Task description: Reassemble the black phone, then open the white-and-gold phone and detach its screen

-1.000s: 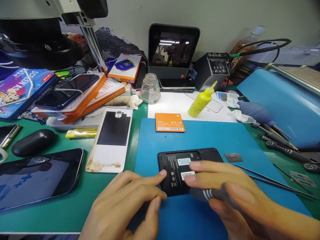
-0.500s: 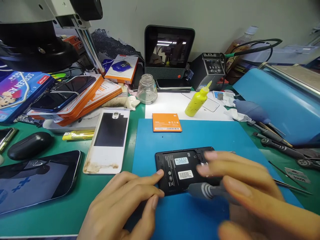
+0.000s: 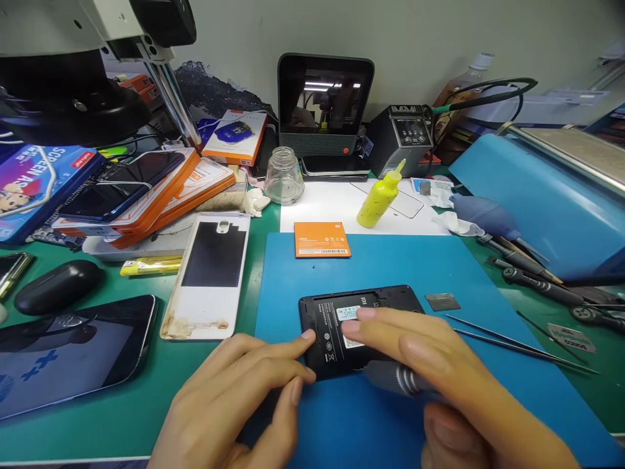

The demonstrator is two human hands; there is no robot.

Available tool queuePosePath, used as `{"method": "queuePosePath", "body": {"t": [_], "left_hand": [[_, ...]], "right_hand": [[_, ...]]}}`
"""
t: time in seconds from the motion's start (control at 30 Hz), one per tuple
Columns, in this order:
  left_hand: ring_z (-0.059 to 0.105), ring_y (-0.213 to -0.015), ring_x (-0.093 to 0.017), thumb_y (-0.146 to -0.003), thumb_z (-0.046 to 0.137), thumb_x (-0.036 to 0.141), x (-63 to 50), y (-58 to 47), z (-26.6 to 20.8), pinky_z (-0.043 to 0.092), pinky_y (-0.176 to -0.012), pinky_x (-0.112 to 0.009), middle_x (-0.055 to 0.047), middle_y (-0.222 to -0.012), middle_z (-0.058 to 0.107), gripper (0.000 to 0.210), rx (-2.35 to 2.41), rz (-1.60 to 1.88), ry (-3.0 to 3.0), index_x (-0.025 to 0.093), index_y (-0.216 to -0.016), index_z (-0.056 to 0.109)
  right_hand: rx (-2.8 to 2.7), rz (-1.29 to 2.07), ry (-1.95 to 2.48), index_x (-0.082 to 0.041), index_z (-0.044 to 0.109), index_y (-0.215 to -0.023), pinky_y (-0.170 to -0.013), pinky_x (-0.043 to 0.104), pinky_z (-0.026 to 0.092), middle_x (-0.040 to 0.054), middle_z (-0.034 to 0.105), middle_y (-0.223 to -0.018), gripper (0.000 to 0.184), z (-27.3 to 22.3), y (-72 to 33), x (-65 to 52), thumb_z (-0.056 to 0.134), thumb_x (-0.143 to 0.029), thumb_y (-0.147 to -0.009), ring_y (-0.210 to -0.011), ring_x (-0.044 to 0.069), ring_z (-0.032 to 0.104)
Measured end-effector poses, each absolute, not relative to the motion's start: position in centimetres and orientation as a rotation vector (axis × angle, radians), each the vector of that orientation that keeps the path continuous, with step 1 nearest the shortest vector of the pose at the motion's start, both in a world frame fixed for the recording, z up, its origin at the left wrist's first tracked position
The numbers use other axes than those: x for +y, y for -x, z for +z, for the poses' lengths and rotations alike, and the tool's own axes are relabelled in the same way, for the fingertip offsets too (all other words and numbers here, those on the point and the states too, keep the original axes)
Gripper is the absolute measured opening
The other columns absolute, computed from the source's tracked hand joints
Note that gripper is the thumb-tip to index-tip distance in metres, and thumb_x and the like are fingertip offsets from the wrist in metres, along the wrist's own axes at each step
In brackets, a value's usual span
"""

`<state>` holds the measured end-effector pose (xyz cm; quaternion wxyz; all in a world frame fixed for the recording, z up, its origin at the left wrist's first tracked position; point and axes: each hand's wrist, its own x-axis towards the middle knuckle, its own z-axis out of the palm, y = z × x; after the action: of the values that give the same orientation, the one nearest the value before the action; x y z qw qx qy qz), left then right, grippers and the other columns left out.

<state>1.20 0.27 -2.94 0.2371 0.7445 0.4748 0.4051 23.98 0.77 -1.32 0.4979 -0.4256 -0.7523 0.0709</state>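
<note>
A black phone with its back cover off lies on the blue mat, its inner side with printed text and white labels facing up. My left hand holds its near left corner, with fingertips on the edge. In my right hand is a grey screwdriver, gripped between thumb and fingers and lying low at the phone's near edge. Its tip is too small to make out. Two fingers of that hand stretch over the phone and cover part of its labels.
Beyond the phone lies an orange battery. Tweezers and a small metal blade are right of it. A white back cover and a dark phone lie left. A yellow bottle and glass jar stand behind.
My right fingers have moved left over the phone, uncovering the tweezers and the metal blade. The screwdriver stays at the near edge. My left hand has barely moved.
</note>
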Motion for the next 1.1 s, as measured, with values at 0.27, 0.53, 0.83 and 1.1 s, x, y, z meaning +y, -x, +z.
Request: {"method": "queuePosePath", "body": {"t": [0.27,0.53,0.83,1.1], "left_hand": [[0.080,-0.103,-0.015,-0.103,0.067,0.009,0.4,-1.1,-2.8,0.064,-0.087,-0.026,0.006,-0.126,0.088,0.025,1.280,1.139,-2.049,0.031,-0.108,0.076],[0.082,-0.100,-0.012,-0.101,0.070,0.007,1.2,-0.2,-2.5,0.067,-0.088,-0.019,0.002,-0.127,0.088,0.022,1.186,1.048,-2.208,0.027,-0.110,0.074],[0.083,-0.104,-0.012,-0.102,0.069,0.006,1.3,0.1,-2.4,0.067,-0.090,-0.018,0.003,-0.127,0.088,0.024,1.183,1.031,-2.236,0.028,-0.111,0.074],[0.080,-0.106,-0.009,-0.104,0.067,0.009,1.1,-0.2,-2.7,0.064,-0.091,-0.016,0.007,-0.126,0.087,0.022,1.218,1.050,-2.189,0.029,-0.111,0.074]], "right_hand": [[-1.923,0.262,0.855,-0.022,0.073,-0.131,-0.080,0.030,0.074,0.0057,0.088,-0.111,0.049,-0.2,-24.7,2.4,0.066,0.006,-0.091,-0.096,0.021,0.088],[-1.867,0.159,0.863,-0.021,0.076,-0.136,-0.094,0.038,0.073,0.0037,0.088,-0.105,0.031,-0.7,-24.1,2.1,0.079,-0.018,-0.105,-0.099,0.023,0.086],[-1.862,0.118,0.840,-0.018,0.076,-0.131,-0.095,0.034,0.070,0.0009,0.088,-0.107,0.042,-0.5,-24.0,2.2,0.067,0.005,-0.097,-0.100,0.019,0.085],[-1.881,0.093,0.885,-0.019,0.077,-0.135,-0.089,0.037,0.068,0.0010,0.087,-0.105,0.048,-0.6,-24.6,2.1,0.074,0.006,-0.093,-0.097,0.020,0.083]]}}
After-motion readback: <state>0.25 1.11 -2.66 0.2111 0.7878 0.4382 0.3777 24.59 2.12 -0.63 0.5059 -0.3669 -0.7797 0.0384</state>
